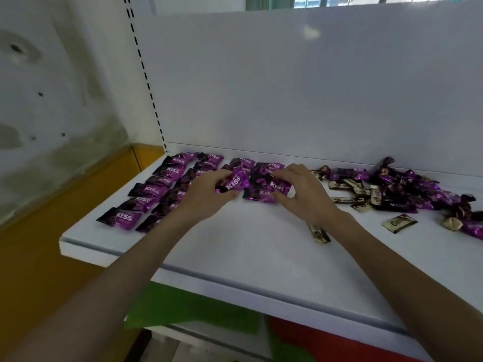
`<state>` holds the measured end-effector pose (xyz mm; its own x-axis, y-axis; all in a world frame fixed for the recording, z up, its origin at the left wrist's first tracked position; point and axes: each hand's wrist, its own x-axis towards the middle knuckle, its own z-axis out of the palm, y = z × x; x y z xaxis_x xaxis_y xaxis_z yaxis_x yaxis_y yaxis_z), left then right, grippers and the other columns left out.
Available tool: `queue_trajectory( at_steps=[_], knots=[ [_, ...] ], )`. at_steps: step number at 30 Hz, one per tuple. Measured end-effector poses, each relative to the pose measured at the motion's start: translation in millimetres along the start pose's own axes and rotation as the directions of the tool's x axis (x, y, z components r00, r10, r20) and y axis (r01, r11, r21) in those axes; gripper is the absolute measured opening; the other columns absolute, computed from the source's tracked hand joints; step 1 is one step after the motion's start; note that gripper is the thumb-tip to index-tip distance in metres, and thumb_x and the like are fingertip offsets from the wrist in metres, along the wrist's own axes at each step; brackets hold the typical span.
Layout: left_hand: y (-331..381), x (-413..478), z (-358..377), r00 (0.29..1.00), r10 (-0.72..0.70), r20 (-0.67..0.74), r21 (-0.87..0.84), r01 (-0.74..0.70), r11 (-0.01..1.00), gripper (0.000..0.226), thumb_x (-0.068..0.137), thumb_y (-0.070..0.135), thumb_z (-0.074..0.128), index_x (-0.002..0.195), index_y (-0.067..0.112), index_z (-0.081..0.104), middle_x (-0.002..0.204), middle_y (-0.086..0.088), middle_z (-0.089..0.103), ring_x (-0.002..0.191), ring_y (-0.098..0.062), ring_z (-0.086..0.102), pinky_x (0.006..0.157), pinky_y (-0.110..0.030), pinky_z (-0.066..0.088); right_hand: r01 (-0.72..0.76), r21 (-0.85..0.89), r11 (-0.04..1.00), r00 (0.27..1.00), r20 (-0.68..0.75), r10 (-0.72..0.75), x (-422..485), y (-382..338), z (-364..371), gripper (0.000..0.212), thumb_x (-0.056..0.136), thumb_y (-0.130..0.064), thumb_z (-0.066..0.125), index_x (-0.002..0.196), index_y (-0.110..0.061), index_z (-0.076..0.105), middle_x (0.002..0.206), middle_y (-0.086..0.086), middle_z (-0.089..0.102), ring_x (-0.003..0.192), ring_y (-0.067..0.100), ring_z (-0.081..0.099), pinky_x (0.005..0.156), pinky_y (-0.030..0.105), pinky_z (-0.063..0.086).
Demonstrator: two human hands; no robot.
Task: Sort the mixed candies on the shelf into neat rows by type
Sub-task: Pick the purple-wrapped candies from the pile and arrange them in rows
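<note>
On the white shelf point(248, 246), purple KISS candies lie in rows point(156, 190) at the left. My left hand point(206, 195) pinches one purple KISS candy point(234, 182), lifted slightly above the shelf. My right hand point(303, 190) grips another purple KISS candy point(278, 187) next to a small cluster of the same kind point(258, 169). A mixed pile of purple and gold-wrapped candies point(407, 189) sits at the right. Single gold candies lie apart: one point(398, 222) in front of the pile, one point(319, 233) by my right wrist.
The shelf's white back panel point(300, 87) rises right behind the candies. A perforated upright point(146, 82) marks the left end. The shelf's front lip point(235, 283) runs under my forearms. A yellow floor point(52, 257) lies to the left below.
</note>
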<state>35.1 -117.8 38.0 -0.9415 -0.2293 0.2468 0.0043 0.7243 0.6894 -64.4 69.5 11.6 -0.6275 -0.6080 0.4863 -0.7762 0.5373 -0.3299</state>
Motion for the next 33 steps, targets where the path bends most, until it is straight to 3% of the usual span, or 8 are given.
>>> queue_trajectory(
  at_steps=[3,5,7,11,19,24,29,33],
  knots=[
    [-14.5,0.1,-13.2,0.999,0.001,0.034,0.0,-0.001,1.0,0.045,0.085,0.022,0.065,0.127,0.017,0.049,0.106,0.004,0.051,0.096,-0.015,0.053,0.066,-0.021,0.042,-0.008,-0.013,1.0,1.0,-0.016,0.008,1.2,-16.4,7.6,0.04,0.078,-0.014,0.069,0.115,-0.004,0.061,0.106,0.013,0.062,0.101,0.03,0.052,0.083,0.025,0.032],
    [-24.3,3.2,-18.6,0.998,0.014,0.058,0.002,-0.014,1.0,0.042,0.083,0.023,0.067,0.12,0.015,0.049,0.113,0.0,0.055,0.101,-0.012,0.052,0.077,-0.024,0.048,-0.028,-0.022,0.999,0.999,-0.029,0.028,2.0,-23.7,9.6,0.042,0.076,-0.012,0.069,0.116,-0.005,0.06,0.109,0.013,0.061,0.104,0.029,0.051,0.085,0.023,0.032],
    [-32.1,7.3,-22.2,0.993,0.079,0.084,0.086,-0.086,0.993,0.035,0.082,0.022,0.067,0.113,0.013,0.053,0.116,-0.004,0.059,0.107,-0.014,0.054,0.088,-0.026,0.045,-0.057,-0.037,0.998,0.998,-0.039,0.056,2.2,-29.9,10.0,0.046,0.076,-0.011,0.068,0.121,-0.007,0.057,0.116,0.01,0.06,0.107,0.026,0.05,0.087,0.02,0.029],
    [-38.5,11.2,-23.2,0.967,0.216,0.134,0.281,-0.247,0.927,0.035,0.086,0.026,0.063,0.119,0.016,0.059,0.114,-0.007,0.054,0.108,-0.02,0.051,0.088,-0.024,0.035,-0.096,-0.062,0.993,0.995,-0.021,0.095,-4.4,-38.6,12.1,0.051,0.074,-0.006,0.068,0.123,-0.008,0.054,0.12,0.011,0.058,0.109,0.029,0.049,0.09,0.025,0.032],
    [-43.5,13.4,-15.4,0.929,0.29,0.229,0.363,-0.358,0.86,0.034,0.088,0.032,0.06,0.116,0.014,0.059,0.109,-0.005,0.061,0.102,-0.023,0.055,0.087,-0.034,0.044,-0.223,-0.067,0.972,0.971,0.071,0.228,-17.7,-52.2,12.4,0.022,0.09,-0.022,0.054,0.108,-0.012,0.062,0.098,0.007,0.065,0.092,0.023,0.051,0.081,0.033,0.04],
    [-45.9,16.7,-14.9,0.916,0.295,0.273,0.381,-0.385,0.841,0.036,0.09,0.028,0.057,0.124,0.015,0.056,0.118,-0.007,0.059,0.108,-0.025,0.054,0.093,-0.035,0.041,-0.287,-0.146,0.947,0.946,0.109,0.304,-15.5,-52.5,14.9,0.03,0.097,-0.02,0.039,0.074,-0.005,0.049,0.076,0.009,0.05,0.076,0.024,0.043,0.068,0.033,0.032],
    [-52.8,19.8,-10.5,0.922,0.265,0.282,0.371,-0.359,0.856,0.035,0.088,0.026,0.059,0.122,0.016,0.056,0.119,-0.002,0.062,0.109,-0.02,0.055,0.097,-0.037,0.041,-0.328,-0.064,0.943,0.933,0.134,0.334,-12.4,-53.9,15.3,0.019,0.096,-0.015,0.041,0.099,-0.006,0.057,0.084,0.007,0.061,0.073,0.024,0.054,0.066,0.035,0.042],
    [-56.2,22.6,-8.3,0.923,0.267,0.277,0.397,-0.363,0.843,0.031,0.089,0.027,0.057,0.118,0.018,0.057,0.117,0.0,0.06,0.108,-0.02,0.053,0.097,-0.037,0.04,-0.284,-0.208,0.936,0.942,0.119,0.313,-8.9,-52.0,21.6,0.023,0.095,-0.023,0.044,0.1,-0.008,0.061,0.094,0.009,0.061,0.087,0.025,0.055,0.072,0.034,0.043]
  ],
)
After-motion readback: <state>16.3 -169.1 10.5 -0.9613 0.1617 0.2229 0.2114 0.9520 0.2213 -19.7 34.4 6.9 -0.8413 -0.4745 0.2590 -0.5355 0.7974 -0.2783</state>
